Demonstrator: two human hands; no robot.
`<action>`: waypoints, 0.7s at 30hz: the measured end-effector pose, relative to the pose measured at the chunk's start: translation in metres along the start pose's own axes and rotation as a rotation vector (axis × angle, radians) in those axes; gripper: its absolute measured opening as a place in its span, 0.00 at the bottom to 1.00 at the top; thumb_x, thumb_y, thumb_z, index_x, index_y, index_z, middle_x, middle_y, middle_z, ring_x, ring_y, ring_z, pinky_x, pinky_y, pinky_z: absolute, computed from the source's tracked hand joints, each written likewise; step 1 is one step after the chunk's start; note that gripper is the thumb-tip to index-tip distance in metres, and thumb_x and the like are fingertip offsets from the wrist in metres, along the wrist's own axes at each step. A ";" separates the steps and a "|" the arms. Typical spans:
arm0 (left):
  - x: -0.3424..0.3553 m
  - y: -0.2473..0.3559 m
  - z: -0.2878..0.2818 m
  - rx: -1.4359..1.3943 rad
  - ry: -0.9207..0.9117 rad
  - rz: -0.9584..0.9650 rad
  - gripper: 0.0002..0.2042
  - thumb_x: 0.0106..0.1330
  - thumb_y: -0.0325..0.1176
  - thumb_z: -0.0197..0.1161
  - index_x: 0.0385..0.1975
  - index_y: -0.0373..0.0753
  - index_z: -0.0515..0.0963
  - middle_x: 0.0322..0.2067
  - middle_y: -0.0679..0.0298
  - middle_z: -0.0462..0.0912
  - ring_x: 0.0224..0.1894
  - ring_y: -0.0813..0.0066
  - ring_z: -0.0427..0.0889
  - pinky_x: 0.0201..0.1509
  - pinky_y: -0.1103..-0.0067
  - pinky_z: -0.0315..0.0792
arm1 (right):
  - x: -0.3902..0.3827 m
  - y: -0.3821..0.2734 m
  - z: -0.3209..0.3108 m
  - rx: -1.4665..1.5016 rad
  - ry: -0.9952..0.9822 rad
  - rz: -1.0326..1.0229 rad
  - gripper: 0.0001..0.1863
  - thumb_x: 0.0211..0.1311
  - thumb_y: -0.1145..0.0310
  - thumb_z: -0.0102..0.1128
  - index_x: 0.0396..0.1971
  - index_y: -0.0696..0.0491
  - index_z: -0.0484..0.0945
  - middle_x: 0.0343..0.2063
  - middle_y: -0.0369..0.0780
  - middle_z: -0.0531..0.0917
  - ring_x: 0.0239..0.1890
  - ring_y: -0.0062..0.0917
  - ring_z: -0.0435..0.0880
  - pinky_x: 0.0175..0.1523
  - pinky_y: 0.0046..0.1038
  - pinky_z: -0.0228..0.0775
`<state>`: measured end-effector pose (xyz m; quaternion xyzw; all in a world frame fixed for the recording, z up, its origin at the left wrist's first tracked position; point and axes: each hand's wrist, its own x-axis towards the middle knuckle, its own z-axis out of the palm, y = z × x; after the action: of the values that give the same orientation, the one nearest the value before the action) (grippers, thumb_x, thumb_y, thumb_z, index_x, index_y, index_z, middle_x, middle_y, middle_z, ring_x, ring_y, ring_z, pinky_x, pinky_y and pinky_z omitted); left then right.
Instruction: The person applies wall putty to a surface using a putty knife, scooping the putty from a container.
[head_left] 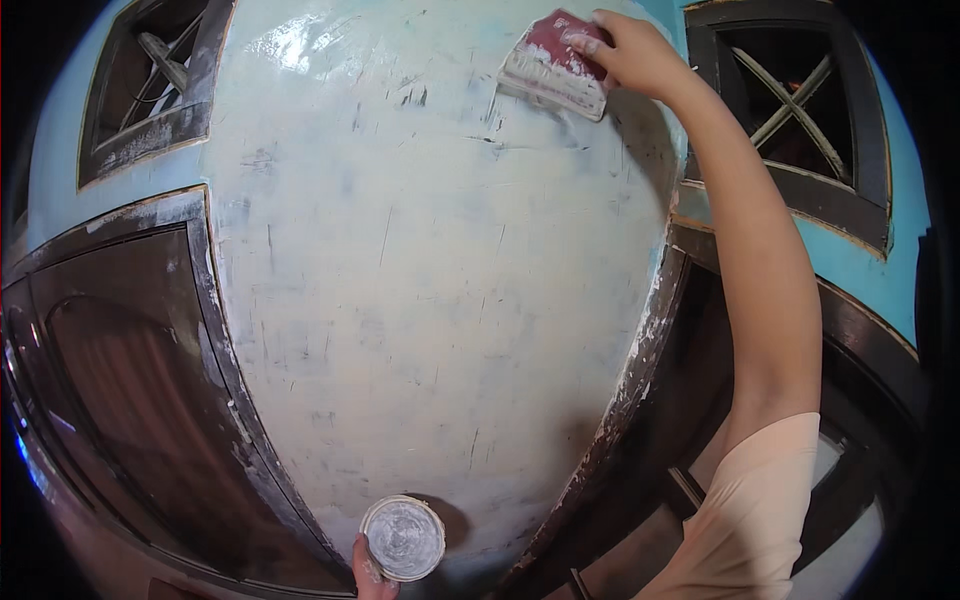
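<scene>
High on the wall, my right hand point(640, 55) grips a dark red putty spreader point(565, 40). Its broad pale blade is smeared with white putty and lies against or very close to the wall surface; I cannot tell which. The wall point(420, 260) between two door frames is coated in patchy off-white putty, with dark scratches and bluish patches showing through. Low in the view, my left hand point(372, 575) holds a round tub point(402, 498) by its left side, its fingers mostly hidden beneath. White putty coats the inside of the tub.
A dark brown door point(130, 350) in a putty-smeared frame stands at the left, with another dark wooden frame point(640, 370) at the right. Above each is a dark window with crossed bars, the right one point(800, 105) close to my raised arm. Light blue paint surrounds them.
</scene>
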<state>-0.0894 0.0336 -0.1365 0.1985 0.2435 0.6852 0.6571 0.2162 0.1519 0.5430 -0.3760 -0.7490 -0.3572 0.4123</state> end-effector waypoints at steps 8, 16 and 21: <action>0.004 -0.004 -0.002 -0.106 0.010 0.016 0.28 0.73 0.52 0.36 0.60 0.37 0.66 0.53 0.57 0.76 0.54 0.61 0.76 0.59 0.66 0.70 | -0.025 -0.035 0.010 0.147 -0.312 0.039 0.21 0.64 0.52 0.58 0.35 0.58 0.75 0.24 0.42 0.81 0.18 0.24 0.81 0.27 0.28 0.72; -0.003 0.005 0.017 -0.113 -0.004 -0.016 0.25 0.73 0.49 0.39 0.59 0.36 0.67 0.53 0.56 0.76 0.53 0.61 0.77 0.59 0.67 0.71 | -0.003 -0.015 0.000 -0.207 -0.082 -0.158 0.21 0.63 0.53 0.59 0.35 0.59 0.75 0.26 0.47 0.81 0.28 0.39 0.80 0.36 0.36 0.71; -0.004 0.002 0.008 -0.097 0.027 0.030 0.26 0.73 0.51 0.39 0.59 0.36 0.67 0.53 0.56 0.76 0.54 0.61 0.77 0.60 0.66 0.71 | -0.025 -0.030 -0.021 0.055 -0.152 0.083 0.23 0.64 0.50 0.57 0.37 0.58 0.76 0.24 0.43 0.81 0.24 0.30 0.80 0.33 0.30 0.72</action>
<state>-0.0856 0.0298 -0.1284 0.1607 0.2159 0.7086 0.6523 0.2074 0.1132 0.5225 -0.4213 -0.7715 -0.2897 0.3787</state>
